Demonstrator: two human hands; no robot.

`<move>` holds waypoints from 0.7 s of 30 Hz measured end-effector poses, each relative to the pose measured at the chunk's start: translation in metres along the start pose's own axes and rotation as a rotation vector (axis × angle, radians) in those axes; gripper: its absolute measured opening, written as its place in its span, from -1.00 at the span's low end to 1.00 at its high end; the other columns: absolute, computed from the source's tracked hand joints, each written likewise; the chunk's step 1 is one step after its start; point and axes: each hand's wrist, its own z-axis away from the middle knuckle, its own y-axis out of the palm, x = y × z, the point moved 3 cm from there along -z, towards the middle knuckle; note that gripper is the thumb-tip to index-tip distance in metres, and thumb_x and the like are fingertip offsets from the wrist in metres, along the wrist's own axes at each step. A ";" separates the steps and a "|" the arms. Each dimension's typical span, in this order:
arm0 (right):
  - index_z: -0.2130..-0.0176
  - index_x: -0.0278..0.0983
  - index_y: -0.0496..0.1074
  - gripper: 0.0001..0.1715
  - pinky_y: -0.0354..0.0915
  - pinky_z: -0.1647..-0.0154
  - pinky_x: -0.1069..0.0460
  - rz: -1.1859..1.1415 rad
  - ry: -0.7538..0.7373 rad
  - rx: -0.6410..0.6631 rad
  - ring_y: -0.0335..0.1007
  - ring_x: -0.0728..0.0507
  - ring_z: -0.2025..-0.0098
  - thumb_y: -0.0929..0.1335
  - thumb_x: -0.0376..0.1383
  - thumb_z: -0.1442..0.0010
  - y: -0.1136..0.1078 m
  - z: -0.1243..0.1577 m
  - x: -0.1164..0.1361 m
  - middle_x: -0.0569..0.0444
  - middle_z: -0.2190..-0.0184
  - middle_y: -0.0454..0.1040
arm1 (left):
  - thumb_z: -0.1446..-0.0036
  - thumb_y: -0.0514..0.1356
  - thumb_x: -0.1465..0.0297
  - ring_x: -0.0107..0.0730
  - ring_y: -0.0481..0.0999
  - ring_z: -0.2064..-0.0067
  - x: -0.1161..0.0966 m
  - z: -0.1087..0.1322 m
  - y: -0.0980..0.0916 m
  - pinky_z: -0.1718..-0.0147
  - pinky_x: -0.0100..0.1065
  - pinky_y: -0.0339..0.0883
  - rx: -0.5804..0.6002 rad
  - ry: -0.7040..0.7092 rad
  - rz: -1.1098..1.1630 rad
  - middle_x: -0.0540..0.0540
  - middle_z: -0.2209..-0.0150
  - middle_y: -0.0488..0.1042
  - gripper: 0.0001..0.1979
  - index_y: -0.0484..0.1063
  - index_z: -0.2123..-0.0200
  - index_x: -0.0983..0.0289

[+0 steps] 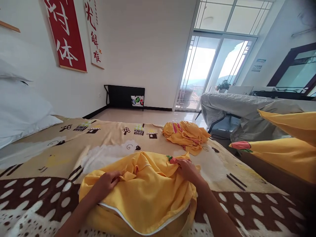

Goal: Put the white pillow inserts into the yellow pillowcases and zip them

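Note:
A yellow fabric cover (148, 194) lies bunched on the bed directly before me, with a white zip or trim curving along its near edge. My left hand (108, 182) grips the left part of the cloth, its fingers curled into the folds. On the far right side, beside a red and green printed motif, my right hand (187, 169) pinches the same cover. The fingertips of both hands are partly hidden by fabric. Whether anything lies inside the cover, I cannot tell.
A heap of yellow cloth (185, 133) lies farther back on the patterned blanket (111, 131). Yellow pointed fabric (278, 148) juts in at the right. White pillows (22, 105) sit at the left. A plastic-covered table (237, 100) stands beyond the bed, near glass doors (217, 65).

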 end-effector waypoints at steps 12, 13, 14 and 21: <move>0.33 -0.29 0.40 -0.69 0.16 0.40 0.09 -0.995 0.222 -0.748 0.26 -0.06 0.37 0.31 -0.09 -0.04 -0.061 0.012 -0.016 0.13 0.45 0.40 | 0.01 0.08 0.00 -0.04 0.34 -0.04 0.046 0.013 -0.043 -0.06 -0.19 0.23 -0.106 0.161 0.454 0.21 -0.10 0.39 -0.54 0.53 0.43 0.28; 0.35 -0.29 0.40 -0.67 0.13 0.44 0.11 -1.035 0.240 -0.776 0.22 -0.04 0.42 0.33 -0.07 0.00 -0.064 0.014 -0.014 0.15 0.49 0.37 | 0.03 0.10 -0.01 -0.02 0.36 -0.04 0.051 0.012 -0.041 -0.05 -0.20 0.24 -0.079 0.146 0.452 0.22 -0.04 0.44 -0.52 0.55 0.40 0.28; 0.37 -0.29 0.40 -0.66 0.10 0.48 0.12 -1.050 0.254 -0.795 0.19 -0.03 0.45 0.34 -0.06 0.02 -0.067 0.016 -0.012 0.17 0.52 0.36 | 0.05 0.11 -0.02 -0.02 0.38 -0.01 0.054 0.012 -0.038 -0.01 -0.22 0.26 -0.065 0.125 0.431 0.21 0.04 0.48 -0.53 0.55 0.41 0.28; 0.45 -0.22 0.43 -0.66 0.16 0.44 0.05 -0.343 0.158 -0.343 0.35 -0.12 0.43 0.21 -0.10 -0.14 -0.028 0.006 0.004 0.07 0.52 0.48 | -0.01 0.02 0.14 -0.23 0.44 0.41 0.074 0.006 -0.019 0.43 -0.38 0.23 -0.143 -0.115 0.047 0.09 0.52 0.47 -0.64 0.41 0.55 0.27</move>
